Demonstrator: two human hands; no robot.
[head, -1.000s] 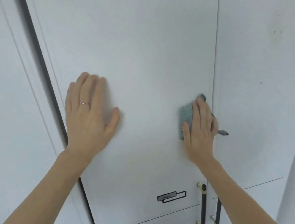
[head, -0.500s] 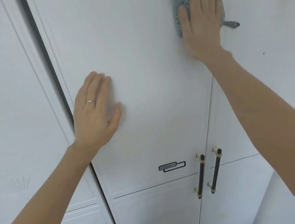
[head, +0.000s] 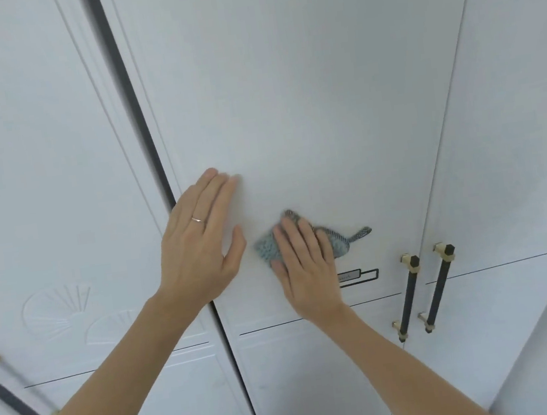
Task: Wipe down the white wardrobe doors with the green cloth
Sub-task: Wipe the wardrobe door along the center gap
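A: Start at the grip. What has the cloth?

B: The right hand (head: 301, 266), just below centre of the frame. Its fingers lie straight and flat over the cloth (head: 268, 247), pressing it against the door (head: 303, 100); nothing curls round it. The cloth shows on both sides of the fingers, with a small loop (head: 361, 233) sticking out to the right.

A: And the left hand (head: 201, 247)?

B: Flat on the same door, fingers straight and together, holding nothing. It sits just left of the cloth, close but apart, with its heel over the dark gap (head: 137, 120) at the door's left edge. I judge it is bracing.

A: How far along is the wiping?

B: Hard to say. No wet streak or clean patch shows on the white surface, so nothing marks what is done. I judge the job mid-way at best: the cloth works only the lower part of this panel, and the left door (head: 36, 167) and right door (head: 515, 143) appear untouched.

A: Room to move?

B: Plenty upward, where the panel runs bare to the top of the frame. Leftward the bracing hand blocks. Rightward there is the label (head: 358, 276) just beside the right hand, then the seam and the handles (head: 427, 292). Below, a groove (head: 263, 328) ends the panel near the wrist.
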